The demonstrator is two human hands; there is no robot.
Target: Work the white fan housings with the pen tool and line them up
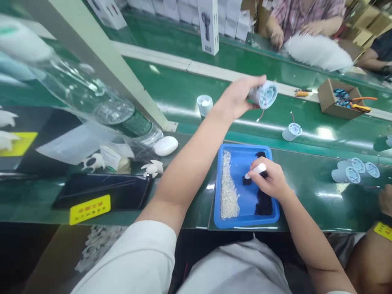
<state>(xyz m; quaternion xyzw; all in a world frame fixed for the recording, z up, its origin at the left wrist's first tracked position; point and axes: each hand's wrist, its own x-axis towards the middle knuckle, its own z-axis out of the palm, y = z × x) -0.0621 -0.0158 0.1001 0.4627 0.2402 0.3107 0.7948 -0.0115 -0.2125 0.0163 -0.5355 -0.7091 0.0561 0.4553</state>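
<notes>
My left hand (237, 98) is stretched out over the far bench, its fingers wrapped round a light-blue plastic cylinder (268, 94) with a thin red wire hanging from its open end. My right hand (272, 179) is closed on a short white pen-shaped tool (259, 168) above a blue tray (245, 223). The tool's tip is at a small black block (246, 180) in the tray; whether they touch, I cannot tell. A pile of tiny whitish pieces (229, 196) lies along the tray's left side, and tiny black pieces (263, 203) lie along its right.
Similar cylinders stand beyond the tray: one at the left (204, 105), one at the right (292, 132), and a group (352, 171) further right. A cardboard box (333, 100) holds orange-handled pliers. A bottle (113, 108) and a metal post (122, 69) stand left. Other people work nearby.
</notes>
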